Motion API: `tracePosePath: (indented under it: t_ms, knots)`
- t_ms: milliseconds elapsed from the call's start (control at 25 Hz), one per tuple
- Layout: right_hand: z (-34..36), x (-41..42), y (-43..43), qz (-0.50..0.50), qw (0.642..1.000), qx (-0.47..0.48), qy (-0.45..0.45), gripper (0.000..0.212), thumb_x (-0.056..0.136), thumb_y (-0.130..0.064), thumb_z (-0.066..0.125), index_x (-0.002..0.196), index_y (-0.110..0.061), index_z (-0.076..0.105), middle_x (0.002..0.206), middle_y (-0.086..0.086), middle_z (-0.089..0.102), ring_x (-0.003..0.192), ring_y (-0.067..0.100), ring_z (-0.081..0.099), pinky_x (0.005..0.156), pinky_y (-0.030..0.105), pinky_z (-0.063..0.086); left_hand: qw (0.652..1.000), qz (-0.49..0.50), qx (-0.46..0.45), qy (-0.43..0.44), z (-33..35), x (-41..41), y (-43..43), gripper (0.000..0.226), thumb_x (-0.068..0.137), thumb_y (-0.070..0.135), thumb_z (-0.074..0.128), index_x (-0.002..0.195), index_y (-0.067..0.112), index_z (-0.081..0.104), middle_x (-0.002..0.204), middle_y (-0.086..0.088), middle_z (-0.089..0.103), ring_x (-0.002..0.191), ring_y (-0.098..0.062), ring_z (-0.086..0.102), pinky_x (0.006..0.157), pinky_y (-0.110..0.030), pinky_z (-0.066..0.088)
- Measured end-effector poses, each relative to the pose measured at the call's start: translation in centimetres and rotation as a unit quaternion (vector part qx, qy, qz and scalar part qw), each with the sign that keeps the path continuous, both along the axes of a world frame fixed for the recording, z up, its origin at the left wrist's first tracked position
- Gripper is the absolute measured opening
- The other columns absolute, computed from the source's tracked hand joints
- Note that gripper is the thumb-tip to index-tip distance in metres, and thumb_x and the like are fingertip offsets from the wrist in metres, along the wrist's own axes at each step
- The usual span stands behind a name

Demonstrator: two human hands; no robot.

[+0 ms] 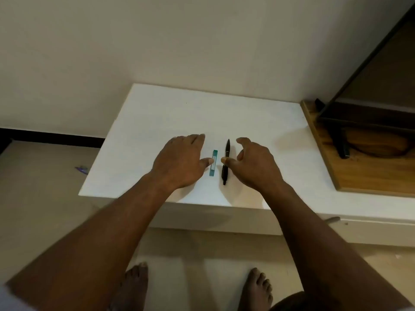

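A black pen (226,173) lies lengthwise on the white table (157,122), tip pointing away from me. Just left of it lies a slim teal case (214,163) with a pale label. My left hand (179,162) hovers left of the case, fingers fairly straight, its thumb tip touching the case's left side. My right hand (253,162) is to the right of the pen with fingers loosely curled, and its thumb tip touches the pen's middle. Neither hand holds anything.
A wooden board (363,173) carries a dark-framed stand (341,144) at the table's right end. The wall rises behind the table. A small purple object (81,169) lies on the floor to the left. My bare feet (258,288) stand below the table's front edge.
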State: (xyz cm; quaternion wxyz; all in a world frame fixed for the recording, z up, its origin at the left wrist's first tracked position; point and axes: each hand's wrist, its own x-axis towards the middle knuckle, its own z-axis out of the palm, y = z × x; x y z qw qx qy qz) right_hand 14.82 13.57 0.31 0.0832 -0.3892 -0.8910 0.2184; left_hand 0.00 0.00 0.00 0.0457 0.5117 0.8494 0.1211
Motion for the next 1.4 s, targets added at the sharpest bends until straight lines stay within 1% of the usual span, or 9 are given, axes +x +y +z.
tracePosePath:
  t_ms: [240, 440, 560, 680, 800, 960, 1080, 1200, 1400]
  knots:
    - [-0.7, -0.8, -0.8, -0.004, 1.0, 0.002, -0.014, 0.076, 0.088, -0.053, 0.078, 0.149, -0.019, 0.049, 0.12, 0.007, 0.072, 0.111, 0.029, 0.066, 0.078, 0.032, 0.041, 1.0, 0.0, 0.01, 0.012, -0.3, 0.0, 0.1, 0.063, 0.102, 0.041, 0.055, 0.157, 0.016, 0.037, 0.153, -0.006, 0.054, 0.136, -0.03, 0.051, 0.112, -0.042, 0.04]
    - [-0.5, -0.8, -0.8, -0.016, 0.999, -0.011, -0.03, 0.069, 0.09, -0.044, 0.078, 0.147, -0.016, 0.049, 0.121, 0.009, 0.071, 0.101, 0.028, 0.066, 0.075, 0.034, 0.047, 0.999, 0.005, 0.032, 0.028, 0.0, 0.3, 0.3, 0.051, 0.101, 0.034, 0.056, 0.148, 0.017, 0.051, 0.136, -0.006, 0.066, 0.122, -0.03, 0.058, 0.1, -0.045, 0.048]
    - [-0.3, -0.7, -1.3, -0.035, 0.999, -0.016, -0.025, 0.058, 0.092, -0.032, 0.074, 0.142, -0.014, 0.053, 0.122, 0.012, 0.07, 0.089, 0.027, 0.059, 0.06, 0.025, 0.04, 0.998, 0.007, 0.049, 0.033, -0.1, 0.5, 0.5, 0.047, 0.1, 0.032, 0.055, 0.145, 0.018, 0.055, 0.129, -0.004, 0.069, 0.116, -0.03, 0.06, 0.096, -0.047, 0.049]
    - [0.0, -0.7, -1.2, -0.065, 0.997, -0.005, -0.04, 0.044, 0.09, -0.03, 0.073, 0.128, -0.012, 0.06, 0.098, 0.005, 0.065, 0.077, 0.02, 0.048, 0.052, 0.023, 0.029, 0.998, 0.008, 0.057, 0.039, 0.0, 0.5, 0.6, 0.046, 0.099, 0.033, 0.057, 0.144, 0.019, 0.057, 0.128, -0.003, 0.07, 0.115, -0.029, 0.061, 0.096, -0.047, 0.05]
    - [0.6, -0.4, -1.0, -0.091, 0.995, 0.004, -0.046, 0.03, 0.086, -0.029, 0.075, 0.11, -0.012, 0.068, 0.081, -0.003, 0.057, 0.071, 0.018, 0.051, 0.056, 0.027, 0.038, 0.997, 0.005, 0.07, 0.037, 0.1, 0.8, 0.6, 0.047, 0.098, 0.033, 0.059, 0.143, 0.019, 0.058, 0.129, -0.003, 0.069, 0.115, -0.029, 0.061, 0.095, -0.047, 0.05]
    - [1.9, -0.4, -0.7, -0.064, 0.993, -0.011, 0.097, 0.016, 0.09, -0.019, 0.074, 0.105, -0.016, 0.079, 0.091, -0.001, 0.076, 0.079, 0.018, 0.071, 0.061, 0.022, 0.049, 0.985, -0.02, 0.15, 0.078, 0.9, 1.5, 0.8, 0.05, 0.093, 0.028, 0.068, 0.141, 0.015, 0.06, 0.137, -0.006, 0.063, 0.121, -0.031, 0.055, 0.092, -0.048, 0.052]
    - [2.9, -0.3, -0.6, -0.003, 0.984, -0.049, 0.171, 0.019, 0.095, -0.015, 0.075, 0.112, -0.02, 0.081, 0.098, -0.004, 0.081, 0.083, 0.014, 0.077, 0.078, 0.025, 0.059, 0.971, -0.054, 0.188, 0.137, 1.2, 2.1, 1.0, 0.053, 0.091, 0.026, 0.071, 0.142, 0.016, 0.06, 0.141, -0.007, 0.061, 0.129, -0.032, 0.052, 0.102, -0.048, 0.047]
    - [3.2, -0.1, -0.5, 0.008, 0.975, -0.095, 0.198, 0.016, 0.091, -0.013, 0.081, 0.106, -0.02, 0.081, 0.088, -0.008, 0.08, 0.076, 0.003, 0.075, 0.073, 0.015, 0.055, 0.969, -0.08, 0.177, 0.151, 0.9, 2.2, 1.1, 0.046, 0.093, 0.021, 0.07, 0.138, 0.01, 0.064, 0.123, -0.009, 0.073, 0.114, -0.033, 0.064, 0.112, -0.048, 0.042]
    - [4.0, 0.4, 0.5, -0.03, 0.94, -0.219, 0.26, 0.017, 0.092, -0.03, 0.082, 0.102, -0.018, 0.077, 0.085, -0.002, 0.081, 0.075, 0.009, 0.079, 0.069, 0.021, 0.062, 0.966, -0.06, 0.219, 0.126, 1.7, 1.2, 0.6, 0.019, 0.096, 0.015, 0.068, 0.113, 0.011, 0.076, 0.096, -0.008, 0.078, 0.083, -0.031, 0.065, 0.074, -0.042, 0.052]
